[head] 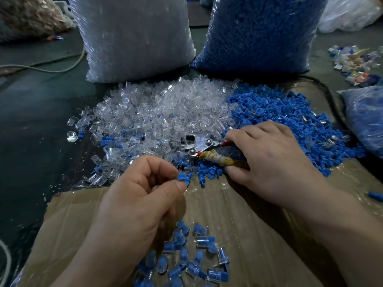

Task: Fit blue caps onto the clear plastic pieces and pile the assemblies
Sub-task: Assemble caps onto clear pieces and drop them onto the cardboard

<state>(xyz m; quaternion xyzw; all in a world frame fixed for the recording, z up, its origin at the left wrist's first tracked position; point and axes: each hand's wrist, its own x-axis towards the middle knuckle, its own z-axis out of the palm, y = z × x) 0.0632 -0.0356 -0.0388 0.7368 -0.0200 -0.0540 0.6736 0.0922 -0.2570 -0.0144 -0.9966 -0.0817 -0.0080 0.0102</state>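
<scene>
Showing cap-fitting work at an early stage, head view. L hand point(136, 195): grip pinched, thumb & forefinger, on one blue cap point(183, 177), just near-left of the metal hand tool point(199, 145). R hand point(269, 158): grip clamped round the tool's handles, one red, one cloth-wrapped; the tool head rests among loose parts. Whether the L palm also holds a clear piece cannot be told.

Done: a small pile of assemblies point(190, 255), clear bodies w/ blue inside, lies on the near side of the tool, beside the L wrist.

Left, by judgement, nearly all: the clear pieces point(161, 108) heap just beyond the tool and the loose caps heap point(279, 121) to its right both dwarf the finished pile. Well beyond the tool stand two stuffed sacks, the clear-parts bag point(134, 34) and the blue-parts bag point(259, 32).

Surface: a cardboard sheet point(248, 224) w/ glossy film carries tool, heaps & pile; it lies on a dark green base, table or floor unclear. Room: dim. A cable point(51, 67) runs far left of the tool; mixed scraps point(356, 65) lie far right.
</scene>
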